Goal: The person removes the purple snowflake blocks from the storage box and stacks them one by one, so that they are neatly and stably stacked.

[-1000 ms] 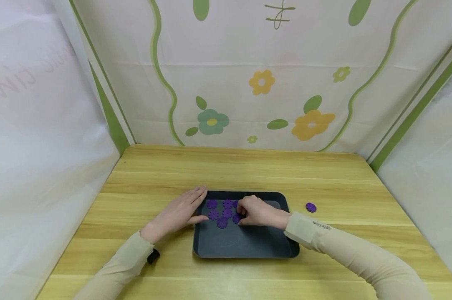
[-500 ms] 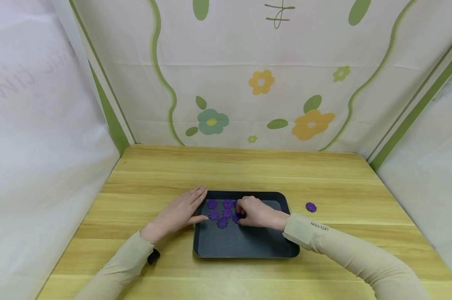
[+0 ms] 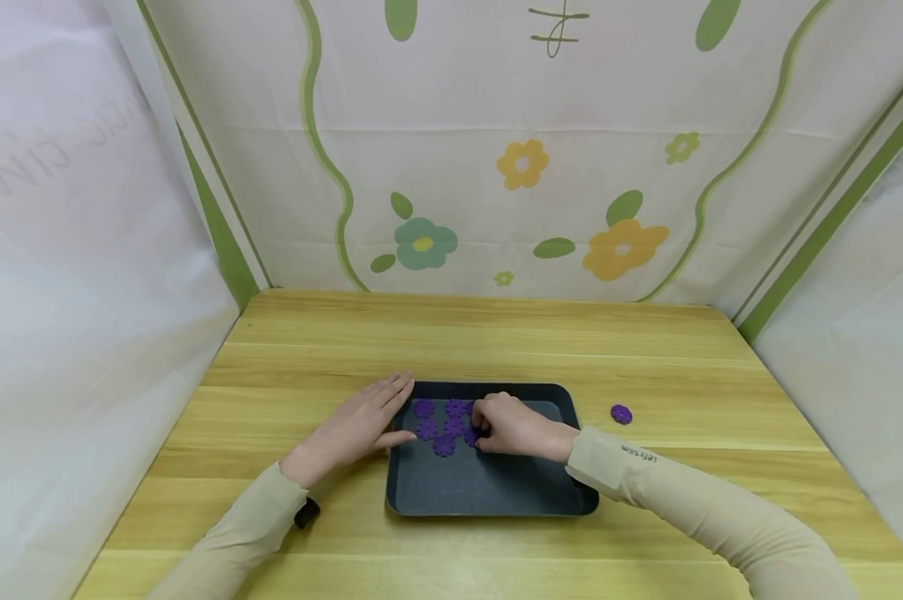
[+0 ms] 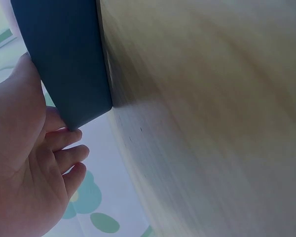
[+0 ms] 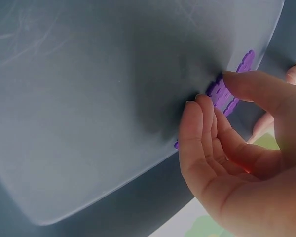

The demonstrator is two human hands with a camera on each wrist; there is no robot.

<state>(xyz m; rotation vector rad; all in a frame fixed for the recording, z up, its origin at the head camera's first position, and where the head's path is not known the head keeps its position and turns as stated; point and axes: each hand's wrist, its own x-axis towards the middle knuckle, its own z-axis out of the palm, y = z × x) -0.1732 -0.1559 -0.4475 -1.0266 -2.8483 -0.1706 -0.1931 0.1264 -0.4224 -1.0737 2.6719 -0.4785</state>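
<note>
Right hand: my right hand (image 3: 522,427) is over the tray, fingers curved, thumb and fingertips either side of a flat purple scalloped disc (image 3: 469,437); I cannot tell whether they pinch it or just touch.
Purple disc: on the tray's floor, beside the other purple discs (image 3: 426,429) of the same scalloped shape.
Weight and feel: looks like thin plastic, so I'd judge it light and fairly stiff, not fragile, likely to slide on the smooth floor.
Best hold: thumb and forefinger on opposite notches of its edge.
Left hand: my left hand (image 3: 361,421) lies at the dark grey rectangular tray (image 3: 459,483), fingers extended beside the far corner, thumb over the rim.
Disc on the table: a lone purple disc (image 3: 619,415) lies flat on the pale wooden table (image 3: 346,342), right of the tray.
</note>
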